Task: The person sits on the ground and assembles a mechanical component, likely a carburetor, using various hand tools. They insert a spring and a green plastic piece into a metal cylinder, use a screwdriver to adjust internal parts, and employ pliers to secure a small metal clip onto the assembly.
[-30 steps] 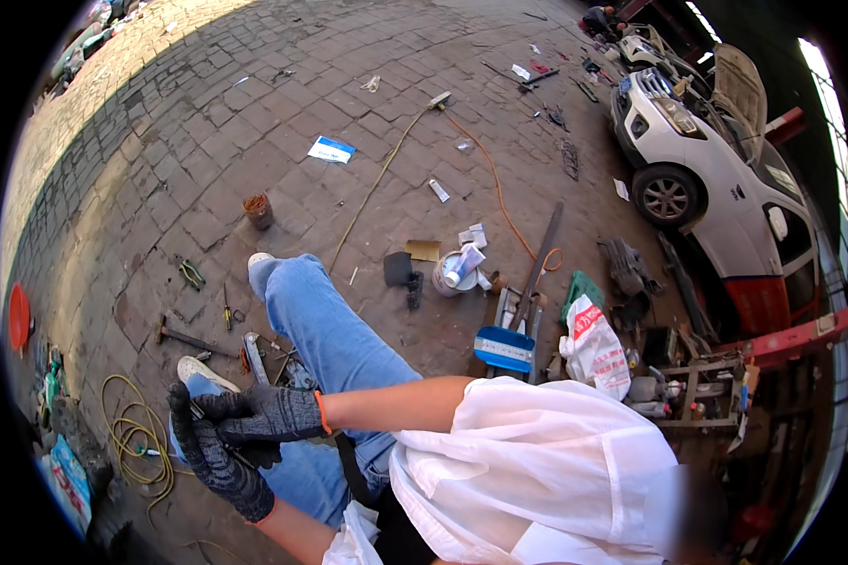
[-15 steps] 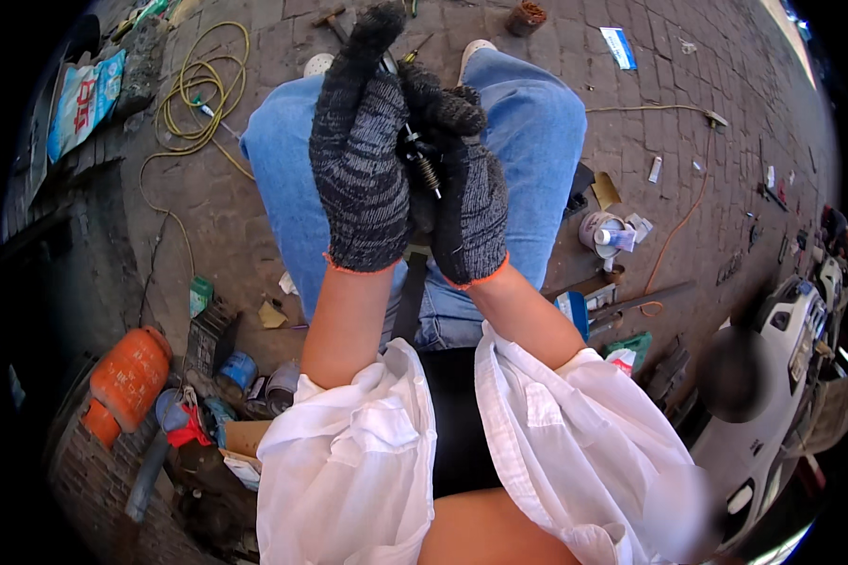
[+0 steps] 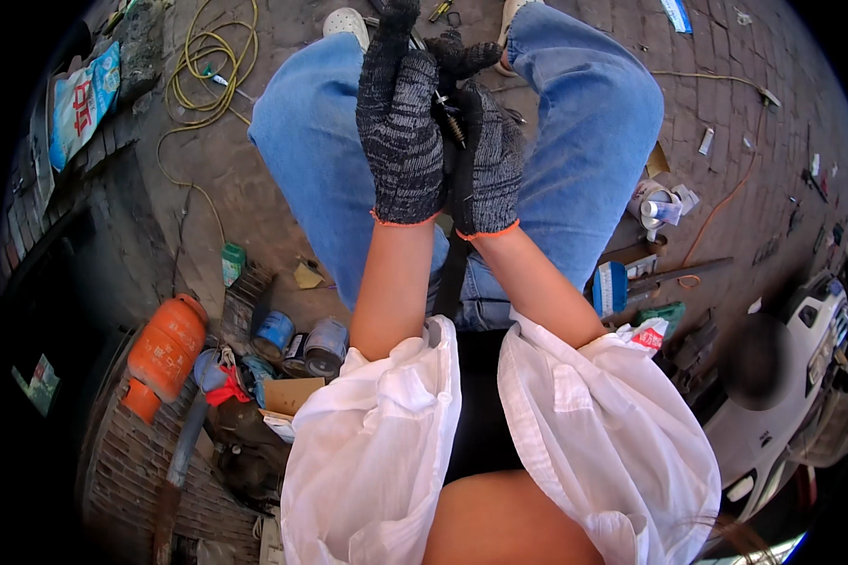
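Note:
My left hand (image 3: 400,137) and my right hand (image 3: 490,155) wear dark grey knitted gloves with orange cuffs. They are close together, palms facing, between my knees. Between them shows a small metal tool with a coil spring (image 3: 455,127) and a thin rod; most of it is hidden by the gloves, so its kind is unclear. The left fingers point away from me and curve around its left side. My right hand closes on it from the right, its upper fingers reaching across the far end.
On the paved ground, a coiled yellow hose (image 3: 188,80) is at far left. An orange gas cylinder (image 3: 168,347) lies at lower left beside paint cans (image 3: 325,344). To the right are an open can (image 3: 652,202), a blue brush (image 3: 611,287) and an orange cord (image 3: 749,174); a white car (image 3: 777,386) stands beyond.
My view has shifted, so most of the surroundings appear farther right. Both hands appear higher in the picture, still together around the spring tool. My right upper fingers are more spread.

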A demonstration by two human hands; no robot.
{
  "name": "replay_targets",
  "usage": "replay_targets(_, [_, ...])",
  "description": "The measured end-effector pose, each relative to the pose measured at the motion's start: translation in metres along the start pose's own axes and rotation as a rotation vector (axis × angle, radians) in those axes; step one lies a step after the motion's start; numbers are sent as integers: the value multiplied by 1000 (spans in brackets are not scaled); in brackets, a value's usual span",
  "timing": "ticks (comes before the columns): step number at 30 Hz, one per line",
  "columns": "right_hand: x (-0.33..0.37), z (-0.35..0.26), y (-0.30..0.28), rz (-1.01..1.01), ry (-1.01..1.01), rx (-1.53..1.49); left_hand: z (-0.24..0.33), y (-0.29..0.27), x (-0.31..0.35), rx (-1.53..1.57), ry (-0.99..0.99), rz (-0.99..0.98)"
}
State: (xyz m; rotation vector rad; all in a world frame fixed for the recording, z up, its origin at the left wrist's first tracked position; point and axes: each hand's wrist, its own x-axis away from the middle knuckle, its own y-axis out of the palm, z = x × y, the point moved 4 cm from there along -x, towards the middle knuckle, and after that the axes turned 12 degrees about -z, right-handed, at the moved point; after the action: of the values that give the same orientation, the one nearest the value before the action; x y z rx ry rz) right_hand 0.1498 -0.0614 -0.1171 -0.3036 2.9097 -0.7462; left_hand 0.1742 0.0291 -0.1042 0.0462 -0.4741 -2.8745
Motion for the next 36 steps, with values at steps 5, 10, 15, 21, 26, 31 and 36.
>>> replay_targets(5, [-9,2,-11,-423,655,-1645,4,-14,2,373,-137,-3])
replay_targets(10, [-23,-28,-29,-399,172,-929,18,-12,5,142,-47,-98])
replay_targets(15, [-5,-22,-34,-353,493,-903,29,-6,4,94,127,-122])
replay_targets(21, [-5,-42,-55,-39,-79,-319,51,20,12,119,117,-53])
replay_targets(26, [5,-47,-49,185,-128,-309,61,20,20,-86,197,30])
replay_targets(31, [13,-41,-36,160,-2,-413,55,15,22,-44,269,-20])
replay_targets(36, [0,-51,-54,90,-149,-311,65,20,26,-180,258,-41])
